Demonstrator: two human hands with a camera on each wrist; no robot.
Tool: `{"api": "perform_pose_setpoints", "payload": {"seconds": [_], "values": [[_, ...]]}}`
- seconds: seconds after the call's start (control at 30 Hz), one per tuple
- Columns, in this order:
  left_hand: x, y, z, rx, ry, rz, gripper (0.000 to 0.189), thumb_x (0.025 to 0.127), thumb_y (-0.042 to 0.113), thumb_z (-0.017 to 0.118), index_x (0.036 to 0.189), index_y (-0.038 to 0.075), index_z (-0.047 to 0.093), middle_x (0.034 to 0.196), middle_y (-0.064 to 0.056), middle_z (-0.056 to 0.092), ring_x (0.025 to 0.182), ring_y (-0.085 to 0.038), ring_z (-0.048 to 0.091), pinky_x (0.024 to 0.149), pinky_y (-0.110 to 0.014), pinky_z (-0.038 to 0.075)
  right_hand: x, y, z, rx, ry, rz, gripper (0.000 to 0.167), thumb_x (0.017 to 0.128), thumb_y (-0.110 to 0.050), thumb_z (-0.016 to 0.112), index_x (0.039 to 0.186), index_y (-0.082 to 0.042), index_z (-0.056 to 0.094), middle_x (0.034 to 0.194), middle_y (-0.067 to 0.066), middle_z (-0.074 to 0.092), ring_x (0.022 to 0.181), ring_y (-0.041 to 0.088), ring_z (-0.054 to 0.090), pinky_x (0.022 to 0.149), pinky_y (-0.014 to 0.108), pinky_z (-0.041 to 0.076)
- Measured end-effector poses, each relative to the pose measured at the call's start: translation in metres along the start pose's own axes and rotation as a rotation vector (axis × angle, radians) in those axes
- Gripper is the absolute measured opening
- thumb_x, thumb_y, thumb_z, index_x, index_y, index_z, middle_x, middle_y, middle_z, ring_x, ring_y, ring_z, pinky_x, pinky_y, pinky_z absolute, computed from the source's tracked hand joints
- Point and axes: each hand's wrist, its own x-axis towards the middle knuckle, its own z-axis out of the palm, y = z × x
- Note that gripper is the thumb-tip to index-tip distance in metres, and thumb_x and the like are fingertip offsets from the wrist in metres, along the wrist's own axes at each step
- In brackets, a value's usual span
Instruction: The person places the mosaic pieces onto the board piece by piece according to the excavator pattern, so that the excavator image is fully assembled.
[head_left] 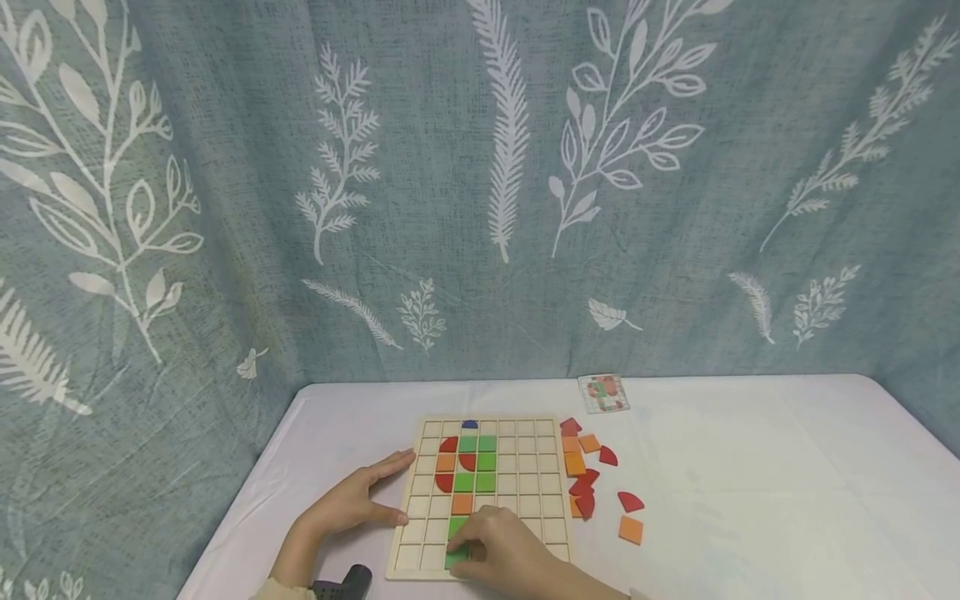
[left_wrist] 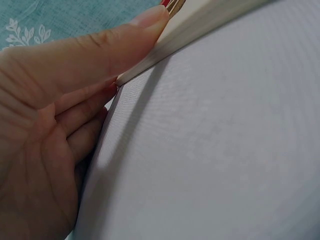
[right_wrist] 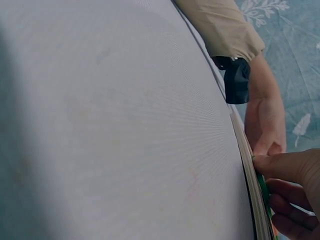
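A pale wooden grid board lies on the table, with green, red, orange and blue pieces in its cells. At its near edge, my right hand holds a green square tile between thumb and fingers; the tile is partly hidden. Another green tile sits just above it, beneath an orange square. My left hand touches the board's left side, its thumb and fingers spread apart. In the left wrist view, the left thumb rests at the board's rim.
Loose red quarter-circles and orange squares are scattered right of the board, some overlapping. A pattern card lies at the table's back. A patterned curtain hangs behind. A black device sits by the left wrist.
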Motion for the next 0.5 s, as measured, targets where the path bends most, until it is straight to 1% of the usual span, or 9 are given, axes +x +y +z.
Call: {"api": "perform_pose_setpoints", "payload": {"seconds": [0.1, 0.27, 0.5], "values": [[0.000, 0.000, 0.001, -0.005, -0.001, 0.005, 0.090, 0.064, 0.023, 0.082, 0.140, 0.004, 0.038, 0.148, -0.022, 0.026, 0.136, -0.045, 0.015, 0.106, -0.064, 0.013, -0.001, 0.000, -0.001, -0.005, 0.007, -0.001, 0.012, 0.074, -0.016, 0.076, 0.086, -0.016, 0.074, 0.082, -0.015, 0.068, 0.072, -0.009, 0.050, 0.068, 0.006, 0.042], [0.001, 0.000, 0.002, -0.008, 0.002, 0.002, 0.090, 0.063, 0.023, 0.082, 0.140, 0.004, 0.038, 0.148, -0.022, 0.026, 0.136, -0.044, 0.015, 0.106, -0.063, 0.013, -0.004, -0.001, -0.004, -0.001, 0.016, 0.000, 0.013, 0.074, -0.015, 0.075, 0.087, -0.015, 0.074, 0.085, -0.013, 0.069, 0.076, -0.008, 0.054, 0.070, 0.006, 0.044], [0.000, -0.002, 0.002, -0.004, 0.003, 0.002, 0.091, 0.063, 0.023, 0.082, 0.140, 0.004, 0.038, 0.148, -0.022, 0.026, 0.136, -0.045, 0.015, 0.106, -0.063, 0.014, -0.011, 0.007, -0.011, 0.040, -0.008, 0.081, 0.013, 0.075, -0.016, 0.075, 0.088, -0.014, 0.074, 0.084, -0.014, 0.068, 0.075, -0.009, 0.053, 0.066, 0.007, 0.045]]}}
